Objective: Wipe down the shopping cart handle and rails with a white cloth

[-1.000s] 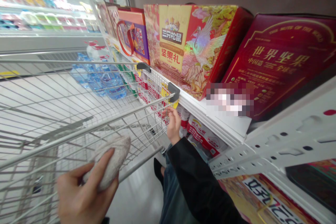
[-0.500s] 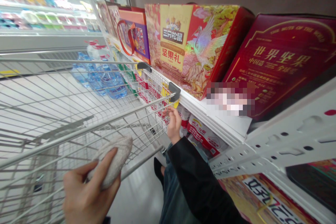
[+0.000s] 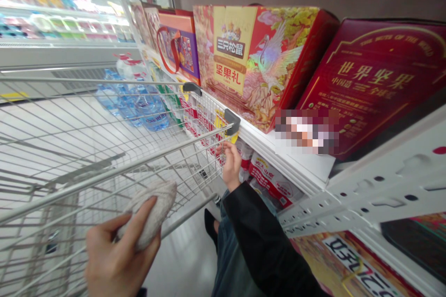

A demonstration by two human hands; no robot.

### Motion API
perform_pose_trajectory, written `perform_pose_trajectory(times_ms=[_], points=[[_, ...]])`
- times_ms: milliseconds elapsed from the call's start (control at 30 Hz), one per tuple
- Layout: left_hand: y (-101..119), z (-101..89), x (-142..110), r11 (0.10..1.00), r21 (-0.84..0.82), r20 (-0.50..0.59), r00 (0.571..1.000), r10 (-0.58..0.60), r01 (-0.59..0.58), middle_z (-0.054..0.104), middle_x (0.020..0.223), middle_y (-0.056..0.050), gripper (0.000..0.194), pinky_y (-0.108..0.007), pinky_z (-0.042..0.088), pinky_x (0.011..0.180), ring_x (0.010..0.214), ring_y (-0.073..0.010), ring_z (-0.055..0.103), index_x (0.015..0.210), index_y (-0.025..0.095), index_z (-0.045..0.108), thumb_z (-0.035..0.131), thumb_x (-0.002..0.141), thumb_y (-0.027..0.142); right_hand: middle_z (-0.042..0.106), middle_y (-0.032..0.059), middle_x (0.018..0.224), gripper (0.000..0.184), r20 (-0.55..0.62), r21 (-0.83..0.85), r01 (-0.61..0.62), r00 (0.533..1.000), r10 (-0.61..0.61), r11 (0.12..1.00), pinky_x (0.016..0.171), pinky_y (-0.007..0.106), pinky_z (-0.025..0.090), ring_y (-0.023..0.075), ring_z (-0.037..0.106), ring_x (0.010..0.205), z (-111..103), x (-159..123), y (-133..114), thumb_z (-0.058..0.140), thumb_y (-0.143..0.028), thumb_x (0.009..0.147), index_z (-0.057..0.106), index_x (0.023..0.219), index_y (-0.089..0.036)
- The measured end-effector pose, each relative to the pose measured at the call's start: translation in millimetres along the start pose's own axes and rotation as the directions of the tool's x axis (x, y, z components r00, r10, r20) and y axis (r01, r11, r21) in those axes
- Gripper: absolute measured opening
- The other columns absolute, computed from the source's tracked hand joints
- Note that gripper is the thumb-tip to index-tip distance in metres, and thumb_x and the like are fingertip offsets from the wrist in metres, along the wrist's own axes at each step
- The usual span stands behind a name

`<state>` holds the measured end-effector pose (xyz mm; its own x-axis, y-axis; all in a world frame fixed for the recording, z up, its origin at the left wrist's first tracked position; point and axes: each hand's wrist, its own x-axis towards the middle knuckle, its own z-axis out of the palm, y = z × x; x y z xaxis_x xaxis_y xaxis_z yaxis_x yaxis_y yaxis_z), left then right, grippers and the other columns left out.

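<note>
My left hand (image 3: 114,253) has the cloth (image 3: 158,209) pinched tight in its fingers. The cloth is by the near side of the cart (image 3: 90,168), below the top rail (image 3: 80,186). I can't tell if it touches the wires. My right hand (image 3: 230,164) is near the cart's far end, just below the black corner cap (image 3: 232,121). Its fingers are bent a bit, but I can't tell if they hold a wire.

To do this well, I think I should hold the cloth flat, press softly, and not let it catch on the wires. A steady cart would help too.

The cloth is bunched up. Its long way slants up and right, steeper than the rail. Its free end points away from me, toward my right hand.
</note>
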<state>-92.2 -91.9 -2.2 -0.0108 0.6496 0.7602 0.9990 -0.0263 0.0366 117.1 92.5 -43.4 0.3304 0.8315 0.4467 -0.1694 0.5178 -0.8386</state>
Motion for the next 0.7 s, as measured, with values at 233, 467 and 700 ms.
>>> perform_pose_trajectory(times_ms=[233, 467, 700], points=[[-1.3, 4.2, -0.1, 0.998, -0.064, -0.044, 0.999, 0.012, -0.015, 0.059, 0.106, -0.010, 0.040, -0.036, 0.051, 0.066, 0.082, -0.0195, 0.055, 0.126, 0.025, 0.068, 0.067, 0.088, 0.033, 0.069, 0.0022, 0.089, 0.029, 0.000, -0.002, 0.014, 1.000, -0.014, 1.000, 0.080, 0.033, 0.052, 0.0162, 0.064, 0.081, -0.6, -0.1, 0.5, 0.045, -0.038, 0.098, 0.066, 0.104, -0.019], [-6.3, 4.6, -4.3, 0.998, -0.061, -0.006, 1.000, 0.004, -0.005, 0.058, 0.109, -0.010, 0.049, -0.038, 0.053, 0.069, 0.085, -0.0200, 0.056, 0.133, 0.029, 0.063, 0.072, 0.085, 0.029, 0.069, 0.0024, 0.089, 0.028, 0.005, 0.005, 0.014, 1.000, -0.014, 1.000, 0.080, 0.032, 0.052, 0.0164, 0.065, 0.080, -0.9, 0.2, 1.5, 0.045, -0.037, 0.098, 0.066, 0.105, -0.020], [-2.8, 2.8, -4.4, 0.999, -0.048, -0.001, 1.000, -0.019, 0.019, 0.058, 0.110, -0.009, 0.051, -0.034, 0.052, 0.067, 0.086, -0.0185, 0.056, 0.133, 0.031, 0.062, 0.074, 0.084, 0.027, 0.069, 0.0026, 0.089, 0.029, 0.000, -0.004, 0.007, 1.000, -0.007, 1.000, 0.079, 0.032, 0.053, 0.0161, 0.065, 0.080, -1.0, -0.4, -0.1, 0.046, -0.038, 0.098, 0.066, 0.105, -0.019]])
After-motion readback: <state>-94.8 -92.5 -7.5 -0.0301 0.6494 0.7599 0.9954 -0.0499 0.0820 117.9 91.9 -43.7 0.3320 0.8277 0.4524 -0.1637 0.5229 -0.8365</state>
